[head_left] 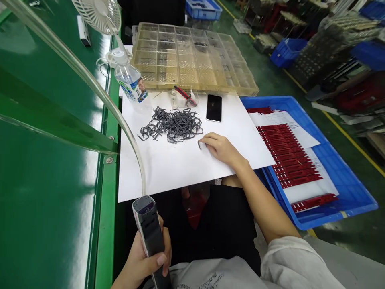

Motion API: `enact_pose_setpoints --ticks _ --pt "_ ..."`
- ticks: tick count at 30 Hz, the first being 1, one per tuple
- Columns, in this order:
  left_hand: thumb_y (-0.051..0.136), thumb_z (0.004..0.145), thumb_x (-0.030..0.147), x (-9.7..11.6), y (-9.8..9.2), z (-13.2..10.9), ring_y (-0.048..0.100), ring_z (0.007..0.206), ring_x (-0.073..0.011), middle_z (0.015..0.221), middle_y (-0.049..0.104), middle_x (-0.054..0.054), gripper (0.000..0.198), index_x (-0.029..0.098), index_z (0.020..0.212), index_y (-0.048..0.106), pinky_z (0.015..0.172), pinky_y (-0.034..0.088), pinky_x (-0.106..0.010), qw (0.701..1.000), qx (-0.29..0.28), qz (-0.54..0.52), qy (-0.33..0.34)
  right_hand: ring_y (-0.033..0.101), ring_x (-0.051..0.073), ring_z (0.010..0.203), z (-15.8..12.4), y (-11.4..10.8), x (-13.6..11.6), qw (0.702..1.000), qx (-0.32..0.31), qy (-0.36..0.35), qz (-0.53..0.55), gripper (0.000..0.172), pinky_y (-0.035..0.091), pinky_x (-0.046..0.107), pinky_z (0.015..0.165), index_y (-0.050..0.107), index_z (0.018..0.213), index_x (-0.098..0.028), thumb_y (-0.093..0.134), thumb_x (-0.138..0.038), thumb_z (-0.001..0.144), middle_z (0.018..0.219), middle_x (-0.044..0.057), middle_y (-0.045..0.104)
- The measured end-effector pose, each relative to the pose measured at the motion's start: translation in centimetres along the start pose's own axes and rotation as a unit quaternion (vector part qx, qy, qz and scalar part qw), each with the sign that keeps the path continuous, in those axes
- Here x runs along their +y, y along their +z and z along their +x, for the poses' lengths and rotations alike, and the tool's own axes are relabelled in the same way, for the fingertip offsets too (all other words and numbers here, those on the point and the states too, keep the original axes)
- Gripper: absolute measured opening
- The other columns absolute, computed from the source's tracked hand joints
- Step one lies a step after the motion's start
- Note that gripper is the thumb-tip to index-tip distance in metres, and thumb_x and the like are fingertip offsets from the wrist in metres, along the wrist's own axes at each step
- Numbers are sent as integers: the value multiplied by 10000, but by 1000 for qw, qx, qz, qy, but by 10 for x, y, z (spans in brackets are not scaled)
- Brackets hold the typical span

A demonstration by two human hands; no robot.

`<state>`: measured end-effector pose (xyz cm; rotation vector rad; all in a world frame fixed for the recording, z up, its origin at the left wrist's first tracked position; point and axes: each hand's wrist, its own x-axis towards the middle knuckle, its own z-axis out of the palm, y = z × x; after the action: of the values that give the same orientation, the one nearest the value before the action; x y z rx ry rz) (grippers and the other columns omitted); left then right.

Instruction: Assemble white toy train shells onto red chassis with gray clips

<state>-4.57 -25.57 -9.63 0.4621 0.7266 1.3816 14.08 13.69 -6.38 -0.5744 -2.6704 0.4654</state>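
Note:
My left hand is wrapped round a long dark handheld device with a pale side, below the near edge of the white sheet. A clear tube curves down to the top of this device; whether it joins there I cannot tell. Over the white sheet, my right hand pinches a small dark curved strip between thumb and fingertips. Just left of that hand lies a tangled pile of similar dark grey curved strips.
Behind the pile stand a plastic bottle, a small clear box and a phone. A compartmented clear tray spans the back. At right, a blue crate holds red slotted parts. A green frame borders the left.

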Motion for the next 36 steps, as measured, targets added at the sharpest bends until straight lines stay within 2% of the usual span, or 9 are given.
enact_pose_setpoints --ticks 3,7,10,13,15,19,23,31,36 --pt "923 936 447 1 2 0 606 539 -106 787 651 42 505 277 1181 516 551 481 -205 1000 5 1 -1 755 272 1309 -14 -6 3 1000 12 -7 7 563 623 471 1159 828 1321 -193 426 8 980 1382 114 813" --pt "906 888 676 8 9 5 668 671 -167 860 706 -35 617 203 1202 664 650 525 -282 998 43 37 -31 748 325 1289 -16 3 -13 993 77 91 -26 421 623 544 1156 791 1412 -193 592 -161 1043 1413 133 804" --pt "870 912 702 13 12 8 689 738 -209 898 741 -79 579 169 1089 727 698 542 -327 987 81 132 -51 734 359 1224 -7 18 -28 988 79 134 -27 326 636 569 1095 839 1318 -179 698 -316 1058 1349 157 824" --pt "822 945 708 16 12 9 657 692 -208 820 735 -78 552 161 977 750 654 512 -321 962 90 256 -28 738 344 1188 -3 26 -44 982 95 161 23 246 642 562 1061 889 1154 -206 667 -251 1058 1278 142 847" --pt "802 970 668 18 14 11 589 631 -175 736 687 -46 511 168 882 735 603 452 -292 937 81 339 -4 766 311 1165 -8 20 -63 971 122 173 112 222 666 508 1013 889 1157 -232 698 -250 1045 1275 110 855" --pt "802 993 535 26 28 20 443 603 -123 669 547 30 389 182 857 712 580 338 -258 905 50 421 33 820 230 1116 -32 -10 -127 934 86 104 332 236 689 376 953 863 1272 -270 769 -296 1058 1268 66 865" --pt "791 1003 502 26 36 26 382 618 -112 692 482 51 339 180 925 720 585 306 -254 905 21 424 40 809 223 1191 -56 -34 -180 927 24 10 374 310 686 387 1029 837 1358 -305 747 -209 1077 1316 67 850" --pt "797 1009 457 20 37 22 384 621 -108 706 496 56 296 185 934 707 590 308 -248 905 5 422 48 774 232 1184 -76 -39 -192 948 45 -8 314 333 690 405 995 803 1398 -273 704 -182 1094 1348 99 822" --pt "758 1027 511 17 41 21 386 609 -113 697 490 51 335 183 965 725 588 325 -253 905 3 424 40 773 277 1218 -83 -45 -202 970 31 -43 239 512 696 491 1021 670 1593 -314 665 -168 1103 1425 101 806"
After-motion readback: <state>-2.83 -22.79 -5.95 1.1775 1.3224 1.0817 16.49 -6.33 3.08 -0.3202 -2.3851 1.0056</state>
